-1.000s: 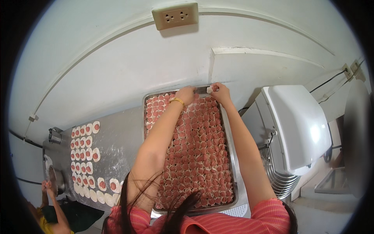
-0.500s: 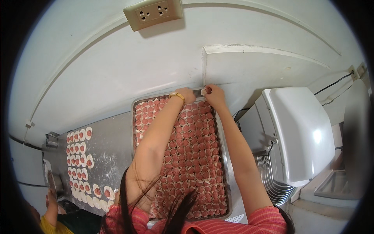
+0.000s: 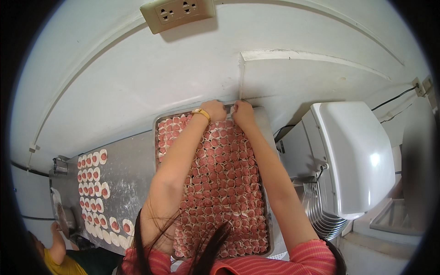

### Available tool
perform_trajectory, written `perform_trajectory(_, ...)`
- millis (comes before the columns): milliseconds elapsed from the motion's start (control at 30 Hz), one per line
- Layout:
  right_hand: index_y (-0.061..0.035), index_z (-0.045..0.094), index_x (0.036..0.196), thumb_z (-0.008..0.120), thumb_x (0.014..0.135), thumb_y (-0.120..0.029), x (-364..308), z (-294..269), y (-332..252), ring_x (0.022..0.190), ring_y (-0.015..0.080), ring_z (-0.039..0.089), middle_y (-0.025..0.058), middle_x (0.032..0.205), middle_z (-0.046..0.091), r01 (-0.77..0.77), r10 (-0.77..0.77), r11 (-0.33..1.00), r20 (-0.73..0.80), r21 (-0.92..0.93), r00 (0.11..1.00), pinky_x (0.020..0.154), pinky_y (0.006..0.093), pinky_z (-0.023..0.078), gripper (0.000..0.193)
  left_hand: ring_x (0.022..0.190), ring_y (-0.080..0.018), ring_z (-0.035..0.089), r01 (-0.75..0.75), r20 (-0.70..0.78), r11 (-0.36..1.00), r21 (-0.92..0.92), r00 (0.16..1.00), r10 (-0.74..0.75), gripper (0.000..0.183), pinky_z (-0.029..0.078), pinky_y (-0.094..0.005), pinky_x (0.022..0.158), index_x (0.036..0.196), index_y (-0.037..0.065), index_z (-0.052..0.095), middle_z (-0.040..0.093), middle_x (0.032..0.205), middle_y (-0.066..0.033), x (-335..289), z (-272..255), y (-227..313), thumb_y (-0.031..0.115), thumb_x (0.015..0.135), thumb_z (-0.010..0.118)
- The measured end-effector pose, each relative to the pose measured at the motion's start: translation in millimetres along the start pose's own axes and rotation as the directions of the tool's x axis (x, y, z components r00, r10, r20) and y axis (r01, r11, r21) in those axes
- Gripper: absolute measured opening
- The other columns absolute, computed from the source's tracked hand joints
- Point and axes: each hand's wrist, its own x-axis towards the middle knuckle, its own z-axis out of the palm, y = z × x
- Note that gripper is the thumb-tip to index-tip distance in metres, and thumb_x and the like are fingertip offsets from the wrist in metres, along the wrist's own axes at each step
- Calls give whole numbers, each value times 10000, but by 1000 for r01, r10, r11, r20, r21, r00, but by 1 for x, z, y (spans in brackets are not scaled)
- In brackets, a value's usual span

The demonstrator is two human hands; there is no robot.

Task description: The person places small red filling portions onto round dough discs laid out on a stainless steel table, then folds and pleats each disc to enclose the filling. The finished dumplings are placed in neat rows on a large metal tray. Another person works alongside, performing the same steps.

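A large metal tray [image 3: 269,229] lies in front of me, packed with rows of small open-topped dumplings [image 3: 220,183] of pink filling in pale wrappers. Both my arms reach over it to its far edge. My left hand [image 3: 213,111], with a yellow band at the wrist, is closed above the far row; its fingertips are hidden. Close beside it, my right hand [image 3: 243,114] pinches a dumpling, of which only a bit of pale wrapper [image 3: 233,110] shows.
Left of the tray, a floured metal table [image 3: 133,160] bears rows of round wrappers [image 3: 104,189], most topped with filling. At lower left, a co-worker in a yellow sleeve [image 3: 59,250] reaches to a metal bowl [image 3: 68,217]. A white machine [image 3: 353,156] with a wire guard [image 3: 321,208] stands right.
My right hand has moved left and closed further around the dumpling, nearer my left hand. My left hand has shifted slightly left. The co-worker's arm at lower left has moved a little.
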Motion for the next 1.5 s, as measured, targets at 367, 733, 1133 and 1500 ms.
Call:
perform_trajectory(367,-15,576,794,595,730,-61,-2,18,-13,778,396,590,210,772,617,-93,95,995,91,-21,991,680,480,457,81,959,-344,592,-43,-31,997,-71,999,41,356,466,-442,851,972,125,676,629,1041,-163,-18,-2,-1,298,806,413)
perform_trajectory(733,-49,514,922,616,737,-66,-6,26,-14,750,384,603,181,773,623,-47,46,997,20,62,999,652,461,466,212,882,-343,615,-1,-159,956,-293,986,-47,344,473,-435,795,1042,51,577,647,886,-193,-28,1,-3,278,824,439)
perform_trajectory(1133,-99,659,890,607,705,-156,2,9,-27,883,325,629,150,893,662,-192,267,937,248,-290,931,774,419,476,200,677,-205,620,-166,-377,849,-502,925,-42,371,486,-327,715,1215,42,503,657,967,-153,-111,3,-40,174,879,419)
perform_trajectory(1500,-79,686,934,548,773,-228,16,6,-26,1016,342,597,178,1036,647,-291,352,935,430,-203,831,887,458,415,259,687,-110,594,-43,-214,500,-865,933,-289,421,471,-250,610,1275,47,466,652,1030,-72,-294,48,-60,83,865,376)
